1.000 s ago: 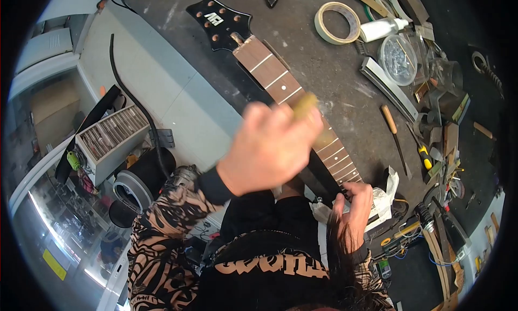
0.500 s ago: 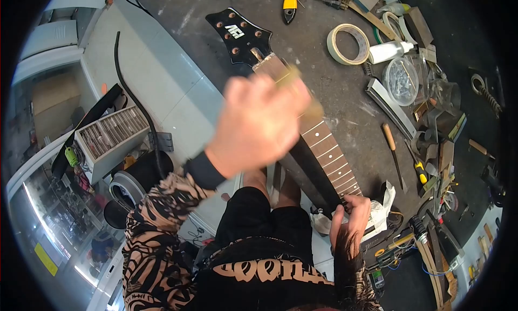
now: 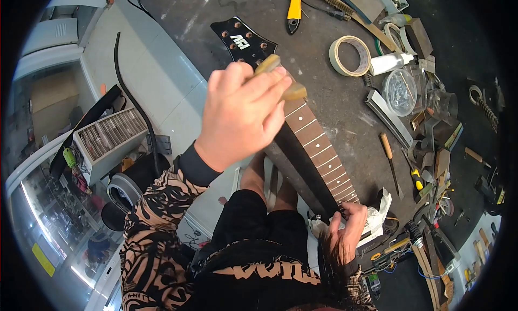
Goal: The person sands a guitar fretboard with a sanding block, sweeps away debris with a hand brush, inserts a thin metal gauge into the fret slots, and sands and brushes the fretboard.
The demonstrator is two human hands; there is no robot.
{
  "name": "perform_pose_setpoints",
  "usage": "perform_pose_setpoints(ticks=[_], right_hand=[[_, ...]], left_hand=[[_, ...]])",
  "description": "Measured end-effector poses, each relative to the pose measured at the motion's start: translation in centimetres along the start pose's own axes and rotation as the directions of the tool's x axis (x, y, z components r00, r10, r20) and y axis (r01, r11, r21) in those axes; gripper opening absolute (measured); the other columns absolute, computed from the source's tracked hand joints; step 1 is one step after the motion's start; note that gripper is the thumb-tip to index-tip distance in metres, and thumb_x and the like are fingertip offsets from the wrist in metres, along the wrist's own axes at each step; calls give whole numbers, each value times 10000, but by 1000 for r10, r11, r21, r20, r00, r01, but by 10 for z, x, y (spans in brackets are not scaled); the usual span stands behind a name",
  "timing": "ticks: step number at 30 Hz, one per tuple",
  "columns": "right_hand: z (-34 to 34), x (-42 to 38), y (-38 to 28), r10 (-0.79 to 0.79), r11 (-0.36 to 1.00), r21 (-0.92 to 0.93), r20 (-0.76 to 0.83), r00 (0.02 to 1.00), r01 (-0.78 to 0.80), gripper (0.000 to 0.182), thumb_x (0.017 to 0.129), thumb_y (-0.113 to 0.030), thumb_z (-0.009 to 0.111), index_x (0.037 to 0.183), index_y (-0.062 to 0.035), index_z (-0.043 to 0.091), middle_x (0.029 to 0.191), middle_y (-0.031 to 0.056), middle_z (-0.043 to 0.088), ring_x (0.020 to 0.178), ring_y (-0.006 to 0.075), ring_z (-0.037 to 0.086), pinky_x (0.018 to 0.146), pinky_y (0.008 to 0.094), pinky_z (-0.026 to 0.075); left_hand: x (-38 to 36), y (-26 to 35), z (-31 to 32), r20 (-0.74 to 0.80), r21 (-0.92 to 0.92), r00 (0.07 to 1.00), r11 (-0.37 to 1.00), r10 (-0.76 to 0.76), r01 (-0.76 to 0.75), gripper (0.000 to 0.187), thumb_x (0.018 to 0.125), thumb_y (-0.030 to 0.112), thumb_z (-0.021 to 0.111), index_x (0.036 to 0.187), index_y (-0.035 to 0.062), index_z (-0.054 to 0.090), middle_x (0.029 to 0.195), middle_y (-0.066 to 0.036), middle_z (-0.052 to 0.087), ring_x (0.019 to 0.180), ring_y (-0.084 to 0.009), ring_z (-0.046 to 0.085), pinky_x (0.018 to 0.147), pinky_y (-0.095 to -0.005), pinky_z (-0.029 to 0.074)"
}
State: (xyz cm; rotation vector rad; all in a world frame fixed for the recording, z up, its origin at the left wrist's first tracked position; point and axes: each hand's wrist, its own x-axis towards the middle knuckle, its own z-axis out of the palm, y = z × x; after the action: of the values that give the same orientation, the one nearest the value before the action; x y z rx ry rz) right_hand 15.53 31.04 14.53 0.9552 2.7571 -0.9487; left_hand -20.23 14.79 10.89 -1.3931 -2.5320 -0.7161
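A guitar neck with a black headstock [image 3: 237, 40] and a brown, dotted fretboard [image 3: 318, 143] lies diagonally across the dark workbench. My left hand [image 3: 243, 108] is closed on a yellowish block [image 3: 295, 91] over the headstock end of the fretboard; the block shows on both sides of my fingers. Under my left hand, part of the neck is hidden. My right hand [image 3: 349, 224] curls its fingers and thumb around the neck's lower end, beside crumpled white paper [image 3: 383, 208]. A black strip [image 3: 302, 165] runs along the neck's near side.
On the bench [image 3: 345, 116] are a tape roll [image 3: 349, 55], a white bottle [image 3: 389, 63], a yellow-handled tool [image 3: 294, 8], a round clear container [image 3: 399, 92], a wooden-handled file [image 3: 386, 146] and a screwdriver [image 3: 416, 178]. A box of slats [image 3: 110, 135] stands at the left.
My left hand and its block have shifted slightly left and up, now less blurred. The headstock appears a little further right and lower. My right hand stays at the lower end.
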Motion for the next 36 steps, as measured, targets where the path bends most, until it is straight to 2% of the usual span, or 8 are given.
perform_pose_setpoints(ticks=[10, 15, 18, 21, 25, 28, 30, 36], right_hand=[[6, -4, 9, -15, 1000, -2, -21, 1000, 15, 353, 955, 68, 742, 1284, -3, 635, 1140, 197, 651, 1010, 390, 618, 953, 505, 505], [7, -10, 7, 0, 1000, 24, -27, 1000, 1, 364, 966, 70, 729, 1310, 8, 629, 1155, 201, 648, 1043, 397, 614, 973, 513, 507], [8, -6, 4, 3, 1000, 25, -37, 999, -2, 382, 953, 73, 741, 1313, 7, 630, 1169, 207, 653, 1071, 413, 618, 995, 523, 506], [8, -12, 10, -28, 1000, -11, -42, 999, 27, 407, 933, 85, 752, 1313, 3, 634, 1194, 216, 663, 1109, 438, 628, 1032, 540, 505], [5, -14, 7, -8, 1000, -8, -27, 1000, 7, 464, 921, 84, 774, 1357, -9, 641, 1244, 231, 671, 1177, 462, 632, 1103, 566, 492], [-2, -22, 12, -53, 999, 12, -36, 998, 53, 481, 938, 82, 767, 1390, -21, 639, 1276, 235, 665, 1202, 460, 632, 1102, 558, 496], [-8, -38, 21, -65, 997, 46, -37, 997, 67, 489, 938, 87, 761, 1396, -29, 637, 1288, 231, 664, 1211, 457, 632, 1111, 557, 497], [-20, -75, 68, -122, 985, 108, -97, 988, 133, 534, 903, 121, 756, 1397, -42, 640, 1339, 221, 658, 1290, 438, 652, 1140, 535, 512]], left_hand=[[-14, 32, 8, 40, -141, 998, 989, 50, -44, 423, 847, 154, 846, 1265, 128, 904, 1405, 45, 818, 1052, -259, 611, 971, -435, 495], [-6, 21, 4, 58, -2, 998, 1000, -26, 26, 490, 856, 170, 840, 1342, 121, 886, 1400, 34, 808, 1086, -269, 613, 974, -457, 498], [-28, 44, 12, 57, -138, 995, 987, 87, -79, 549, 863, 157, 828, 1412, 134, 852, 1401, 41, 804, 1090, -275, 615, 977, -462, 485], [-6, 8, 3, 4, -13, 998, 998, -69, 69, 537, 875, 175, 829, 1410, 138, 866, 1444, 59, 800, 1093, -269, 600, 974, -456, 480], [-47, 96, 21, 166, -142, 981, 987, 104, -81, 554, 882, 197, 833, 1432, 137, 856, 1479, 41, 784, 1121, -275, 585, 977, -460, 476], [-33, 81, 13, 200, -81, 979, 996, 42, -27, 462, 905, 178, 818, 1361, 114, 862, 1280, 20, 783, 1095, -296, 604, 932, -476, 466], [-19, 52, 14, 13, 92, 1000, 996, -11, 10, 499, 959, 231, 763, 1432, 74, 790, 1142, -11, 697, 1064, -287, 602, 913, -506, 455], [-89, 215, 55, 107, -135, 987, 985, 124, -109, 494, 962, 208, 765, 1435, 69, 786, 1162, -23, 723, 1056, -308, 617, 897, -474, 452]])
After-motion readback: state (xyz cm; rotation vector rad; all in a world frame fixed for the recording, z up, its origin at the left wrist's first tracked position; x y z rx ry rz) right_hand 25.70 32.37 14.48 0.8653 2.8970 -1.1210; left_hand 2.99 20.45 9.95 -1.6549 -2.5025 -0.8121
